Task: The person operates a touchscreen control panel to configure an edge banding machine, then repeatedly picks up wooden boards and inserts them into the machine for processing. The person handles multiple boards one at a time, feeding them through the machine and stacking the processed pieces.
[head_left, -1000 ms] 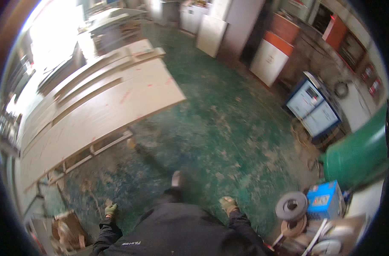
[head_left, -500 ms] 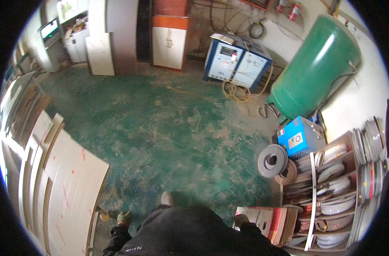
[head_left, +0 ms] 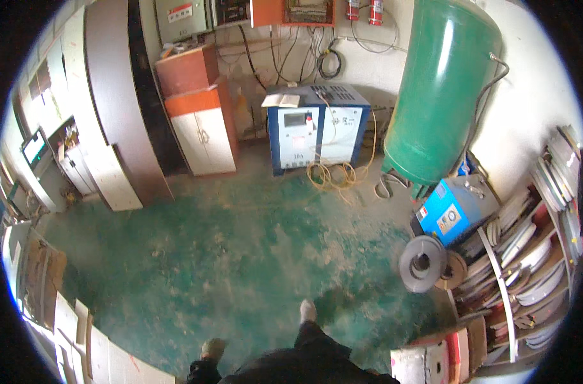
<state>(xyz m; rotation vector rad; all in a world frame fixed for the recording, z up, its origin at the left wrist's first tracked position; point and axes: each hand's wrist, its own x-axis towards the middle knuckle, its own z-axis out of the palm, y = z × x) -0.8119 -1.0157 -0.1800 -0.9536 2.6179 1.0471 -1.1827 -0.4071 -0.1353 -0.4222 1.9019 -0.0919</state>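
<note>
My left hand [head_left: 213,349], in what looks like a pale glove, hangs low in front of me beside my dark sleeve. It is smeared by motion, so its fingers cannot be made out and nothing plainly shows in it. The panels [head_left: 122,358] leaning at the lower left are nearest to it, apart from the hand. Only a sliver of my right sleeve shows at the lower edge, near a white and red carton [head_left: 419,365]; the right hand itself is out of sight. One light shoe [head_left: 307,312] is on the green floor [head_left: 240,269].
Ahead stand a white-and-blue machine cabinet [head_left: 314,134] with a coiled hose [head_left: 333,176] on the floor, and a tall green tank [head_left: 442,89]. A blue unit [head_left: 455,211], round reels [head_left: 423,264] and a rack of coils [head_left: 509,288] line the right. A white-door cupboard [head_left: 205,141] stands left.
The view has tilted up and turned, bringing the wall boxes into sight. The leaning panels have slid down toward the lower left. My right hand has dropped out of view.
</note>
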